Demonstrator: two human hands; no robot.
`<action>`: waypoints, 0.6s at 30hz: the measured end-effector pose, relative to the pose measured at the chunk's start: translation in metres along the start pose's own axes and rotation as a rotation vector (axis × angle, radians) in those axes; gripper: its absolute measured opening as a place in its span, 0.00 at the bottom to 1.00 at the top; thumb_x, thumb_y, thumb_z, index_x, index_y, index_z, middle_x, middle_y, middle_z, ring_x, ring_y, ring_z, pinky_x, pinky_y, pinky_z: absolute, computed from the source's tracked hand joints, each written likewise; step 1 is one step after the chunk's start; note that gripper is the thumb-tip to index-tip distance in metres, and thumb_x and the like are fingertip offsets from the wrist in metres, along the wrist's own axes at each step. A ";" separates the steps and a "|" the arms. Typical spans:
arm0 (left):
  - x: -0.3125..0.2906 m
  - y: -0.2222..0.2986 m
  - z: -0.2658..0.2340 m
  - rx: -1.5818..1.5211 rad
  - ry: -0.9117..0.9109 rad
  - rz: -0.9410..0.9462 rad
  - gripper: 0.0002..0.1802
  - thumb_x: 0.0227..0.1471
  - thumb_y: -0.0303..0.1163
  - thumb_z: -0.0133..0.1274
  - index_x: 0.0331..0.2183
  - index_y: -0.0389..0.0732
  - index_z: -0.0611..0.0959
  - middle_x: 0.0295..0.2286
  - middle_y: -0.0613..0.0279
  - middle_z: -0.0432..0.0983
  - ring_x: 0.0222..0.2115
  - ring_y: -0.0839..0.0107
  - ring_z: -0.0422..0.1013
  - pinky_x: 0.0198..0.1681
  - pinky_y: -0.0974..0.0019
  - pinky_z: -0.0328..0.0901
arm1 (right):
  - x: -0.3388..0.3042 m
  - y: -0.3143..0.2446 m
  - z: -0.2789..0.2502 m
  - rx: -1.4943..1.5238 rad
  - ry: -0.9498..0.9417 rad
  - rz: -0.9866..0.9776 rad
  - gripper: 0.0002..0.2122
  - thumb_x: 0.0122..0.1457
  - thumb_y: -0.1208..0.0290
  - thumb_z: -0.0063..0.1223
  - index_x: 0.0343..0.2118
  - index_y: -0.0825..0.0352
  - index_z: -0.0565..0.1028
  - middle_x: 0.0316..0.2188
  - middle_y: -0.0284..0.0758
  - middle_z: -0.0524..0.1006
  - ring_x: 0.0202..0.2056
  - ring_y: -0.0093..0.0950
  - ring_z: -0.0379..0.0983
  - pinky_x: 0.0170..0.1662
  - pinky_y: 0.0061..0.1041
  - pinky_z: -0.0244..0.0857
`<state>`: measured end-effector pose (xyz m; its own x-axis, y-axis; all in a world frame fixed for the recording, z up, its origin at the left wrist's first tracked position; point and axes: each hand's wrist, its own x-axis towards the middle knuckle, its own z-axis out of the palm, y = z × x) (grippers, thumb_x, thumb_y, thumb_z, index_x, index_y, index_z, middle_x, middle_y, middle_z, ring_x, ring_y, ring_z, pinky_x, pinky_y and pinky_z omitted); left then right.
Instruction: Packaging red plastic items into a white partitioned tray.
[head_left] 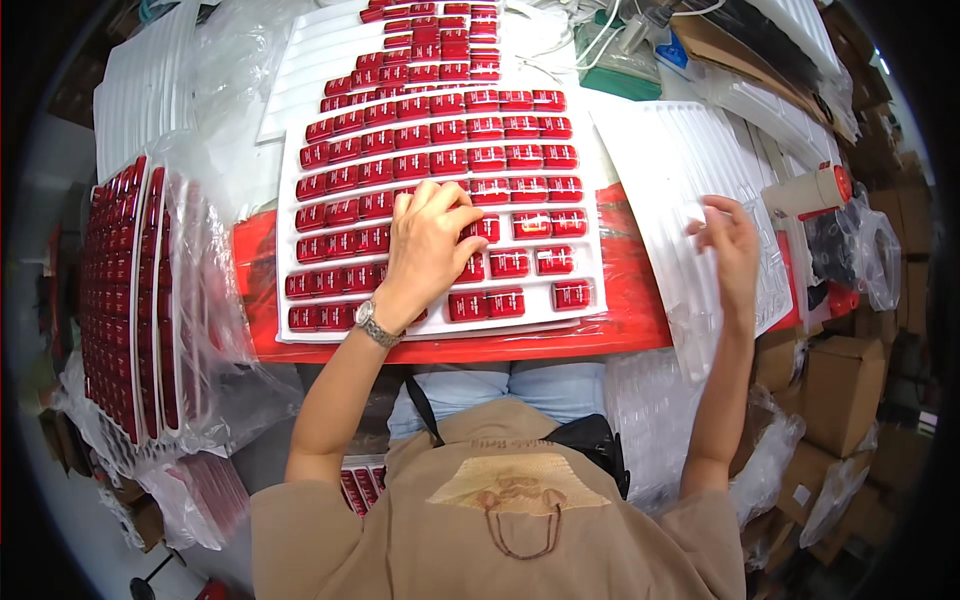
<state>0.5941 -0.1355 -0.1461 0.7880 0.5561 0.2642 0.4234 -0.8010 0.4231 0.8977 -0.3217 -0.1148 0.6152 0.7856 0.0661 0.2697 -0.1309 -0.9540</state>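
Observation:
A white tray (535, 322) lies in front of me, with rows of small glossy red rectangular pieces (410, 137) bearing pale print. Over its lower middle is my left hand (430, 235), a watch on its wrist. Its thumb and index finger close about one red piece (487, 229) in the tray; the palm hides several others. A few slots in the lower right rows hold no piece. To the right, my right hand (728, 242) hovers above a white ribbed tray (665, 180), fingers bent and apart, with nothing visible in them.
Behind the near tray lies another tray with red pieces (425, 45). Filled trays (125, 300) stand on edge at left in clear plastic. Red sheeting (635, 300) covers the table's front. White cables (600, 45) lie at the back; cardboard boxes (835, 390) are stacked at right.

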 end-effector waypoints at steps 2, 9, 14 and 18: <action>0.000 -0.002 -0.002 -0.190 0.084 -0.003 0.18 0.36 0.32 0.64 0.34 0.38 0.82 0.31 0.62 0.72 0.37 0.65 0.66 0.43 0.62 0.59 | -0.014 -0.019 0.053 0.301 -0.269 0.148 0.07 0.61 0.70 0.46 0.36 0.68 0.72 0.20 0.29 0.73 0.24 0.16 0.72 0.25 0.15 0.62; -0.008 0.023 -0.010 -0.595 0.011 0.042 0.17 0.37 0.31 0.63 0.34 0.38 0.81 0.30 0.58 0.73 0.35 0.62 0.68 0.40 0.63 0.63 | -0.030 -0.043 0.138 -0.073 -0.493 0.017 0.14 0.54 0.66 0.58 0.35 0.69 0.68 0.15 0.32 0.69 0.18 0.22 0.68 0.23 0.23 0.62; -0.006 0.002 -0.011 -0.021 0.085 -0.018 0.16 0.35 0.31 0.64 0.32 0.38 0.82 0.30 0.63 0.70 0.36 0.65 0.65 0.41 0.62 0.58 | 0.023 -0.015 0.036 -0.727 0.225 -0.125 0.12 0.53 0.65 0.57 0.36 0.68 0.74 0.24 0.41 0.77 0.25 0.36 0.73 0.29 0.31 0.65; 0.010 0.011 0.006 0.003 0.020 0.037 0.18 0.36 0.34 0.64 0.34 0.38 0.82 0.30 0.63 0.70 0.37 0.66 0.65 0.41 0.62 0.58 | 0.040 0.068 -0.088 -1.377 0.241 -0.183 0.15 0.54 0.70 0.53 0.44 0.67 0.71 0.35 0.47 0.75 0.39 0.45 0.71 0.42 0.39 0.64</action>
<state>0.6093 -0.1400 -0.1439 0.7941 0.5302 0.2972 0.3953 -0.8219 0.4100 1.0052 -0.3524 -0.1511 0.5652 0.7527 0.3376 0.7704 -0.6280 0.1102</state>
